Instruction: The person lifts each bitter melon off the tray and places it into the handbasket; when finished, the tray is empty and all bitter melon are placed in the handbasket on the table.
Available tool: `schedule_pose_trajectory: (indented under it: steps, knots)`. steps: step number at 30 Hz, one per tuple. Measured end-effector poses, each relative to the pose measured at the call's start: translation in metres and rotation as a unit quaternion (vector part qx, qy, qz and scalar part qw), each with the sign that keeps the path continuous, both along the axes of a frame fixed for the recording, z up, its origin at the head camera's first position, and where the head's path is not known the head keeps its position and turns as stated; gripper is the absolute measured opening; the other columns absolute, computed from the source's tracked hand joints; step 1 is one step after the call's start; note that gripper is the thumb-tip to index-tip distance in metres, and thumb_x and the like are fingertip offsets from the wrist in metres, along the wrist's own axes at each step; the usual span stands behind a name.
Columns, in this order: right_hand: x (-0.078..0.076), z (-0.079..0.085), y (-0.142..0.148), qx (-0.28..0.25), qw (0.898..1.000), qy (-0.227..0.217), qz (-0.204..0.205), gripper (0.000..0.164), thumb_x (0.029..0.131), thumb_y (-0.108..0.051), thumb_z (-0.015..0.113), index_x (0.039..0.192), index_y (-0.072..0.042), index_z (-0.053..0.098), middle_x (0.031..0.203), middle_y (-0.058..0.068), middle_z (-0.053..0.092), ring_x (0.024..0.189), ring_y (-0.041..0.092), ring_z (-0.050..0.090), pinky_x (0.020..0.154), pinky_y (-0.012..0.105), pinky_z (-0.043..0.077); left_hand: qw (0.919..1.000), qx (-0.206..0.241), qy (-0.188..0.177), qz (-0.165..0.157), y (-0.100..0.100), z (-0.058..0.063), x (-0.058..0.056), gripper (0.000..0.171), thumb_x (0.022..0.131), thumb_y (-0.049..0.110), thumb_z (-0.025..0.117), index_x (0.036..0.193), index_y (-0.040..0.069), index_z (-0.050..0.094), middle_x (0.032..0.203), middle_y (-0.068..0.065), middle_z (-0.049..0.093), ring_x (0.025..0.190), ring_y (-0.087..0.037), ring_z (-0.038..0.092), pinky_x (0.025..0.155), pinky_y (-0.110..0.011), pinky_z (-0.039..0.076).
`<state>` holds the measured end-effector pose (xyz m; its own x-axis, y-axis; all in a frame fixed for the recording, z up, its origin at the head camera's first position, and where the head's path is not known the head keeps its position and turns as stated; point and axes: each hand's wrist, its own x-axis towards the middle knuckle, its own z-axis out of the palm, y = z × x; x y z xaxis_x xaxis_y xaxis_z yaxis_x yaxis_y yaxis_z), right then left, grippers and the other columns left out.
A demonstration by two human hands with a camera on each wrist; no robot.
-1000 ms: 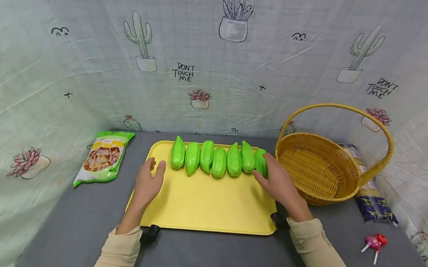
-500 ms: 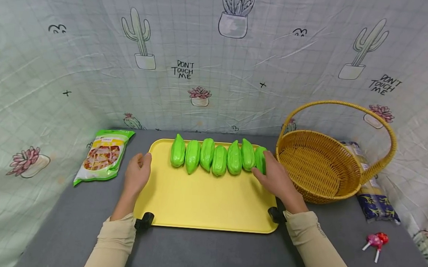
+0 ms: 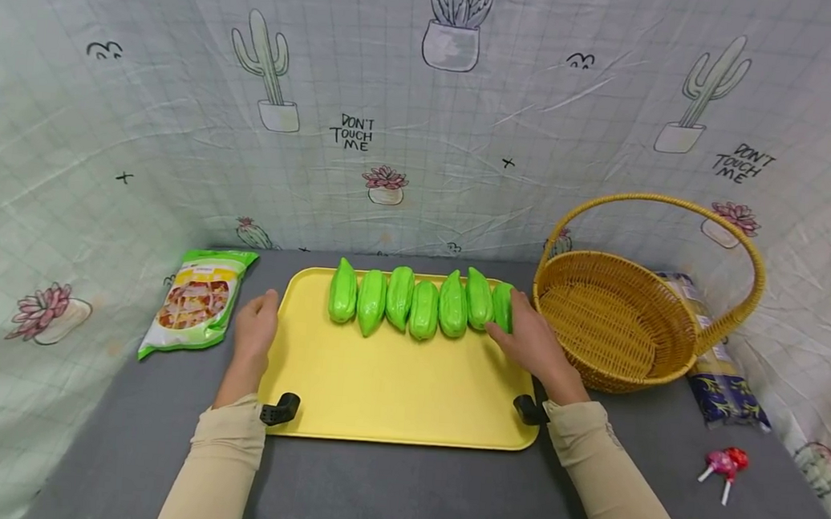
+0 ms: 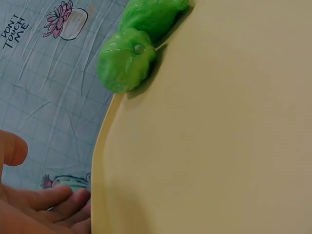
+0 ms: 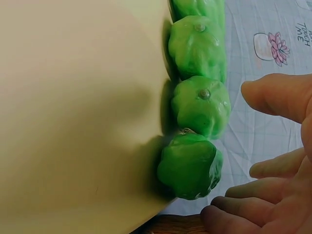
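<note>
Seven bright green, glossy, ribbed, elongated vegetables [image 3: 424, 310] lie side by side in one row along the far edge of a single yellow rectangular tray with rounded corners [image 3: 399, 395], their long sides running away from the person. The left wrist view takes in two of them, the right wrist view four (the topmost cut off by its border).

Two bare hands are at work. The left grip [image 3: 254, 333] is beside the tray's left rim, thumb and fingers spread and holding nothing; whether it touches the rim, I cannot tell. The right grip [image 3: 531, 344] is at the tray's right side, nearest the rightmost vegetable, its thumb well apart from its fingers, with nothing pinched between them. Each arm has one beige sleeve (two in all), and two small black devices [image 3: 282, 409] sit at the wrists.

On the grey worktop [image 3: 399, 491], one golden-brown woven basket with a tall arched handle [image 3: 599, 329] stands right of the tray. One blue-and-clear plastic packet [image 3: 728, 394] lies partly hidden behind it. Two lollipops on white sticks (one pink [image 3: 717, 461], one red [image 3: 738, 456]) rest nearer the person, and one green-and-white plastic packet [image 3: 198, 305] lies to the left.
</note>
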<state>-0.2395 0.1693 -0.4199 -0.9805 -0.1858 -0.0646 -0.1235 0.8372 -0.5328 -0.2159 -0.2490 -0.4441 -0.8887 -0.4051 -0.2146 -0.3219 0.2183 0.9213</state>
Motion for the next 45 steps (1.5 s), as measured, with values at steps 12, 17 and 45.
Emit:
schedule_pose_trajectory:
  steps: [12, 17, 45]
  knots:
    - [0.000, -0.008, -0.001, 0.013, 1.000, 0.013, -0.003, 0.081, 0.103, -0.036, 0.057, 0.160, 0.006, 0.017, 0.155, 0.030, 0.039, 0.114, 0.044, 0.061, 0.094, 0.056, 0.050, 0.9984, 0.006, 0.031, 0.046, 0.003, -0.015, -0.005, 0.052, 0.109, 0.035, 0.042, 0.148, 0.003, 0.052, 0.164, -0.014, 0.036, 0.154, -0.030, 0.029, 0.126, -0.046, 0.025]
    - [-0.001, -0.014, 0.000, 0.015, 1.000, 0.015, -0.015, 0.078, 0.104, -0.035, 0.055, 0.161, 0.003, 0.018, 0.162, 0.029, 0.029, 0.130, 0.050, 0.052, 0.106, 0.061, 0.044, 0.9960, 0.018, 0.044, 0.075, 0.003, -0.022, -0.011, 0.041, 0.107, 0.030, 0.049, 0.107, -0.006, 0.068, 0.157, -0.012, 0.046, 0.146, -0.025, 0.039, 0.122, -0.043, 0.030]
    - [-0.004, -0.024, -0.003, -0.025, 0.997, 0.060, -0.048, 0.061, 0.106, -0.018, 0.053, 0.159, 0.000, 0.029, 0.160, 0.031, 0.034, 0.129, 0.051, 0.054, 0.107, 0.061, 0.045, 0.9896, -0.008, 0.071, 0.125, -0.002, -0.029, -0.021, 0.029, 0.099, 0.008, 0.063, 0.125, -0.001, 0.072, 0.133, -0.022, 0.067, 0.131, -0.032, 0.059, 0.109, -0.043, 0.048]
